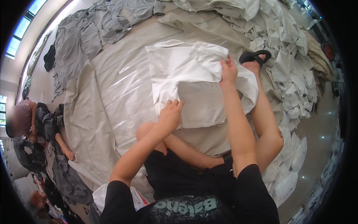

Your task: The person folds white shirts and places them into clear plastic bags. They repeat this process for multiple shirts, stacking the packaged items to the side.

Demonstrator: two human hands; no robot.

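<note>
A white garment (205, 61) is spread in front of me over a beige cloth; its exact kind is hard to make out. My left hand (171, 114) has its fingers closed on the garment's near left part. Farther up on the right, my right hand (228, 71) pinches a bunched edge of the same garment. Part of the fabric drapes beyond my right wrist toward my leg. Left of the garment, clear plastic bags (128, 87) lie flat on the cloth.
Beige cloth (87, 108) covers the floor around my crossed legs. Grey garments (80, 44) lie at the far left. White packets (294, 63) are heaped along the right, past my foot in a black slipper (255, 56). Another person (28, 115) sits at the left among dark clothes.
</note>
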